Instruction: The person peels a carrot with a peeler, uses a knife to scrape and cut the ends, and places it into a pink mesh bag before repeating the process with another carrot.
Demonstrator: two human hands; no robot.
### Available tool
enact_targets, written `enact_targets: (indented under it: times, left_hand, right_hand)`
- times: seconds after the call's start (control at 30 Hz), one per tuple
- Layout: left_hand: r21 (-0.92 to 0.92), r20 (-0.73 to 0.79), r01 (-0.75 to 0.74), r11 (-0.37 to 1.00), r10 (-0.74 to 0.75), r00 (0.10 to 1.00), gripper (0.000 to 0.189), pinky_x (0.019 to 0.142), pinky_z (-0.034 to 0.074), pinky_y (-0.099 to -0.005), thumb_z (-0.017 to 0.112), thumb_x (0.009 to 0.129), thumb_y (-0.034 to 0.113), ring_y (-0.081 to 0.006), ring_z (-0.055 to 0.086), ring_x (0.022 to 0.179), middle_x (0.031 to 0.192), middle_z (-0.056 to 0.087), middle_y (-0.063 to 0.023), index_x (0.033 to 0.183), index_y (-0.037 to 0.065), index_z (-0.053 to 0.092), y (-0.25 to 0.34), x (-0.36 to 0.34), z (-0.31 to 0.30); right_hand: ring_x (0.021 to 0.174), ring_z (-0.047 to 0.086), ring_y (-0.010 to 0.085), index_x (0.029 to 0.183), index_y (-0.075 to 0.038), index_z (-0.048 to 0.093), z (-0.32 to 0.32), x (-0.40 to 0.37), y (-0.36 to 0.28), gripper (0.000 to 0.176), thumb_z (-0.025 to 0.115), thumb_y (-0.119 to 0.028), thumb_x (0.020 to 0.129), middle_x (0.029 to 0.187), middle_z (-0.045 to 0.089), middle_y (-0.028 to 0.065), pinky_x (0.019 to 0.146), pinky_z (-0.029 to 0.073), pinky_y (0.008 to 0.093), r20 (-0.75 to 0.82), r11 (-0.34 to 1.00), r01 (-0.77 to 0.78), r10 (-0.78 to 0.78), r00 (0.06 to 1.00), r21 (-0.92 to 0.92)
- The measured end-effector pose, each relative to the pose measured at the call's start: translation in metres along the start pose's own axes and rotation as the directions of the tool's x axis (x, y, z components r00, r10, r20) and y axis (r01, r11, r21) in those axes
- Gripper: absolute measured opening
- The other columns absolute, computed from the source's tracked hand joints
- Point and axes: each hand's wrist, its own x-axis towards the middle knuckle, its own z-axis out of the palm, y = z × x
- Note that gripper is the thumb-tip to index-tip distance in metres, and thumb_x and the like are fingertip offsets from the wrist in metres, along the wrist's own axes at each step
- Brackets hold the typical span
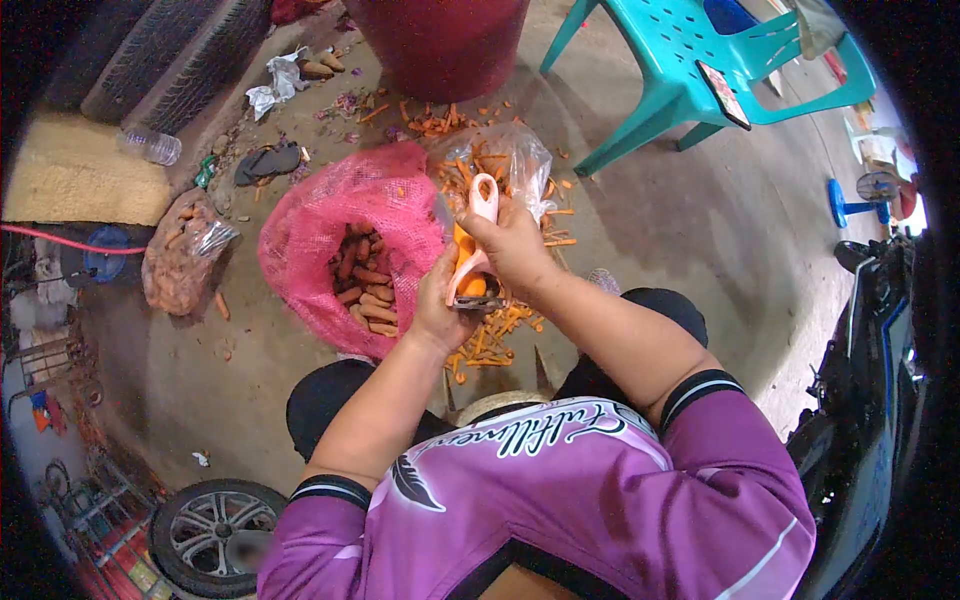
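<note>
My left hand is closed round an orange, peeled-looking root, low between my knees. My right hand grips a pale pink peeler, whose looped handle end sticks up past the fingers and whose wide head lies over the root. Just left of my hands, a pink mesh sack stands open with reddish-brown roots inside. Behind my hands lies a clear plastic bag with orange pieces. Orange peelings are scattered on the floor beneath them.
A large red tub stands ahead. At the right are a turquoise chair with a phone on it and a motorbike. A filled plastic bag, a dark sandal and tyres are at the left.
</note>
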Motion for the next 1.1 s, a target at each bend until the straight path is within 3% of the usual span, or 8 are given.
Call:
enact_targets:
  times: [0.2,0.4,0.53,0.6,0.7,0.8,0.9,1.1]
  left_hand:
    - [0.072,-0.052,-0.040,0.997,0.043,0.998,0.037,0.065,0.048,-0.0284,0.031,0.089,0.036,-0.0149,0.056,0.077,0.090,0.055,-0.0050,0.109,0.009,0.045,0.007,-0.003,0.019]
    - [0.117,-0.098,-0.063,0.991,0.074,0.992,0.038,0.051,0.046,-0.0274,0.032,0.088,0.040,-0.0154,0.055,0.062,0.078,0.053,-0.0042,0.104,0.008,0.046,-0.001,-0.001,0.010]
    - [0.184,-0.074,-0.088,0.979,0.104,0.992,0.037,0.040,0.040,-0.0268,0.032,0.088,0.040,-0.0163,0.050,0.048,0.066,0.050,-0.0051,0.095,0.007,0.047,-0.003,-0.009,0.013]
    - [0.092,0.121,-0.010,0.996,-0.001,0.993,0.037,0.040,0.039,-0.0264,0.032,0.088,0.040,-0.0168,0.049,0.046,0.064,0.050,-0.0060,0.092,0.006,0.047,-0.008,-0.006,0.003]
    - [0.145,0.087,-0.009,0.989,-0.004,0.996,0.038,0.040,0.038,-0.0267,0.031,0.089,0.039,-0.0166,0.047,0.047,0.063,0.050,-0.0061,0.089,0.005,0.047,-0.004,-0.008,0.009]
    - [0.227,-0.098,0.019,0.974,0.003,0.995,0.035,0.043,0.040,-0.0265,0.032,0.089,0.037,-0.0145,0.050,0.052,0.068,0.052,-0.0054,0.088,0.006,0.048,0.010,-0.012,0.014]
    - [0.033,-0.074,0.031,0.999,-0.029,0.997,0.031,0.046,0.043,-0.0264,0.035,0.088,0.034,-0.0146,0.053,0.055,0.071,0.054,-0.0046,0.090,0.007,0.050,0.009,-0.003,-0.004]
    - [-0.126,-0.170,0.070,0.990,-0.091,0.981,0.028,0.062,0.047,-0.0316,0.040,0.086,0.030,-0.0174,0.055,0.069,0.081,0.057,-0.0045,0.096,0.008,0.053,0.005,-0.013,0.016]
  right_hand:
    - [0.068,0.051,0.0119,0.096,-0.001,0.045,-0.001,-0.007,-0.018,0.025,0.056,-0.012,0.076,0.082,0.050,0.0055,0.057,0.044,0.0250,0.050,0.967,-0.162,0.155,0.987,0.195]
    - [0.065,0.052,0.0118,0.094,-0.001,0.047,-0.005,0.005,0.005,0.024,0.057,-0.014,0.076,0.079,0.052,0.0046,0.055,0.045,0.0245,-0.057,0.992,0.051,-0.058,0.997,-0.119]
    - [0.060,0.052,0.0120,0.087,0.000,0.049,-0.016,0.021,0.001,0.022,0.058,-0.016,0.076,0.074,0.052,0.0049,0.048,0.044,0.0245,-0.224,0.971,0.161,-0.200,0.954,-0.179]
    - [0.053,0.050,0.0134,0.074,0.000,0.049,-0.038,0.046,-0.009,0.018,0.059,-0.016,0.073,0.066,0.053,0.0069,0.046,0.041,0.0295,-0.426,0.939,0.195,-0.306,0.851,-0.283]
    - [0.052,0.050,0.0144,0.075,-0.001,0.049,-0.047,0.055,-0.018,0.018,0.058,-0.017,0.074,0.066,0.052,0.0079,0.045,0.041,0.0295,-0.586,0.966,0.258,-0.210,0.783,-0.002]
    - [0.048,0.048,0.0122,0.078,-0.002,0.048,-0.033,0.037,-0.024,0.020,0.058,-0.020,0.074,0.064,0.048,0.0043,0.040,0.039,0.0252,-0.386,0.993,0.096,-0.062,0.921,0.071]
    - [0.048,0.046,0.0108,0.078,-0.004,0.049,-0.011,0.009,-0.025,0.018,0.058,-0.019,0.074,0.063,0.047,0.0017,0.041,0.038,0.0249,-0.162,0.996,-0.080,0.085,0.983,0.038]
    - [0.058,0.045,0.0072,0.077,-0.003,0.047,0.008,-0.006,0.004,0.015,0.056,-0.014,0.076,0.065,0.047,0.0004,0.047,0.037,0.0231,-0.089,0.961,0.208,-0.227,0.970,-0.184]
